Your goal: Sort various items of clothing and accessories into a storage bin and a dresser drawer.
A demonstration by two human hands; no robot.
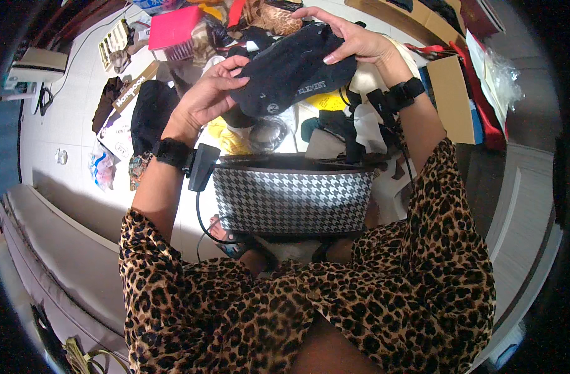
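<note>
Black socks (294, 70), lying flat together with pale lettering on one, are stretched between my two hands. My left hand (214, 89) pinches their toe end between thumb and fingers. At the other end my right hand (355, 42) grips them from above, its index finger raised. Below the socks stands a box or basket with a black-and-white houndstooth front (294, 201); its dark inside is mostly hidden. Behind it lie a yellow cloth (228, 135), a clear plastic roll or bag (268, 133) and several dark, grey and white socks or cloths (336, 128).
A pink box (175, 28) stands among heaped clothes at the back. Cardboard boxes (451, 98) are at the right, beside a cabinet door (523, 196). A padded bench (65, 243) runs along the left. Black wrist-worn devices with cables (204, 167) hang at both wrists.
</note>
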